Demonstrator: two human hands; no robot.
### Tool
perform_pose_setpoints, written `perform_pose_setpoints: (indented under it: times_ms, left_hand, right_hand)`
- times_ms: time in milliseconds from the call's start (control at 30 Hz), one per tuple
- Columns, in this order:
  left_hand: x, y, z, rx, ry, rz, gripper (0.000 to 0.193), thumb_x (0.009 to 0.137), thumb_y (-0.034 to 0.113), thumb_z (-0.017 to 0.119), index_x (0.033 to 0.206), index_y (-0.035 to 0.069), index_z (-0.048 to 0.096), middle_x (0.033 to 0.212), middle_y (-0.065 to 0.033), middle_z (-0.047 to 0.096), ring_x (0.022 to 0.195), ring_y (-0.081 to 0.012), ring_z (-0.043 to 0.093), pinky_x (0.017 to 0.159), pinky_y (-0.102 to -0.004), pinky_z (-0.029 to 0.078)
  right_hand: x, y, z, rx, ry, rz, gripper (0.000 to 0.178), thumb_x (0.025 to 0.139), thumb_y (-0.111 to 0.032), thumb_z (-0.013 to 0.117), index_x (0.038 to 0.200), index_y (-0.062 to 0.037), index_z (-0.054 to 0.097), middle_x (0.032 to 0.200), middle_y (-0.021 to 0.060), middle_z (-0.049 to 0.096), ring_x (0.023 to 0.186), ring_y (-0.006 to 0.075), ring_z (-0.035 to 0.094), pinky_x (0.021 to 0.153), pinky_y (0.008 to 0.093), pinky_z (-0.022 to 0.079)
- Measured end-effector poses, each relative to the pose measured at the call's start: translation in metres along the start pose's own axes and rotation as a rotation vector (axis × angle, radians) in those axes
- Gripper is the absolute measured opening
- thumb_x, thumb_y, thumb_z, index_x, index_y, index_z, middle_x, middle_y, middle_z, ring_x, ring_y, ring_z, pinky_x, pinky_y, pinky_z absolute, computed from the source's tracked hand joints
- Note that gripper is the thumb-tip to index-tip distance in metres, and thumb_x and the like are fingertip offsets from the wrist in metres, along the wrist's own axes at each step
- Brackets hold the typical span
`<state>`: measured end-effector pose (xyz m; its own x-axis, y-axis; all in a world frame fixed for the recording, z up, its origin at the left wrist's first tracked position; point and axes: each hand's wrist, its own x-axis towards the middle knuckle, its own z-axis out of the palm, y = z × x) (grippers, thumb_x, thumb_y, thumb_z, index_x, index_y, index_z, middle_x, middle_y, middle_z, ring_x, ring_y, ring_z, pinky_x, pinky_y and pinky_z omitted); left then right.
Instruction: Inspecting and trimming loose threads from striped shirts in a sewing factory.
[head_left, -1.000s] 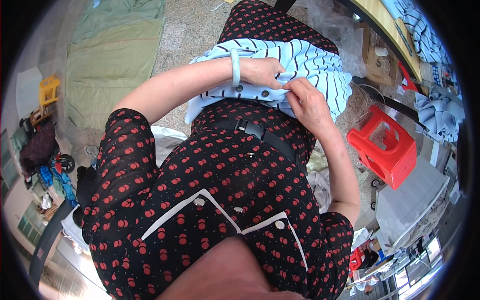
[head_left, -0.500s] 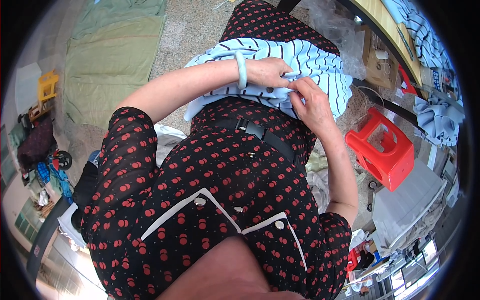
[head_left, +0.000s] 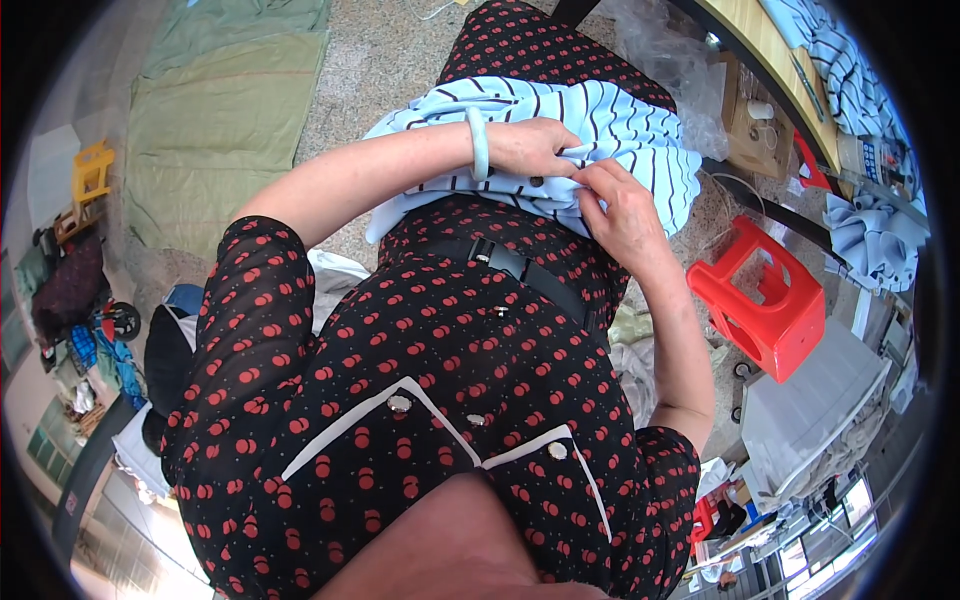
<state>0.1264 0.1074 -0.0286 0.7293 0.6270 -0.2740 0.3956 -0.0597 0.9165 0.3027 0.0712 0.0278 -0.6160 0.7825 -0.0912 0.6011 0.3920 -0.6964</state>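
Note:
Across my lap lies a light blue garment (head_left: 640,130) with dark stripes, bunched and creased. My left hand (head_left: 530,147), below a pale bangle (head_left: 478,145), pinches a fold of it. Close beside, my right hand (head_left: 622,205) grips the same cloth between thumb and fingers, and the two sets of fingertips almost meet. A dark round button (head_left: 537,182) shows on the cloth just under my left hand. Whatever small part sits between the fingertips is hidden by them.
At my right stands a red plastic stool (head_left: 800,320). A wooden table (head_left: 740,25) at the upper right bears more striped cloth (head_left: 850,80); a cardboard box (head_left: 755,130) is beneath it. Green sheeting (head_left: 220,130) covers floor at the left, with a yellow stool (head_left: 93,172) beyond.
Both hands stay on the garment and keep their pinch, with only slight finger shifts. The button under my left hand shows a little differently.

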Motion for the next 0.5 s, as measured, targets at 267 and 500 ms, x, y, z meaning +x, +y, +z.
perform_pose_setpoints:
  times_ms: [267,500]
  left_hand:
    - [-0.002,0.021,-0.007,-0.080,0.048,-0.277,0.024,0.074,0.021,0.058,0.074,-0.002,0.059,0.065,-0.0132,0.058,0.060,-0.0180,0.053,0.055,-0.0330,0.040]
    - [-0.004,0.018,-0.005,-0.378,0.114,-0.360,0.016,0.070,0.017,0.060,0.068,0.001,0.060,0.061,-0.0020,0.053,0.055,-0.0101,0.042,0.051,-0.0285,0.035]
  right_hand:
    - [0.005,-0.001,-0.002,-0.107,0.014,0.027,0.011,0.072,-0.001,0.053,0.082,-0.0001,0.056,0.077,0.0120,0.055,0.069,0.0271,0.057,0.061,0.0333,0.046]
    - [0.006,-0.002,0.002,-0.136,0.117,0.002,0.010,0.073,-0.001,0.056,0.083,-0.0012,0.056,0.076,0.0126,0.057,0.070,0.0277,0.058,0.062,0.0337,0.046]
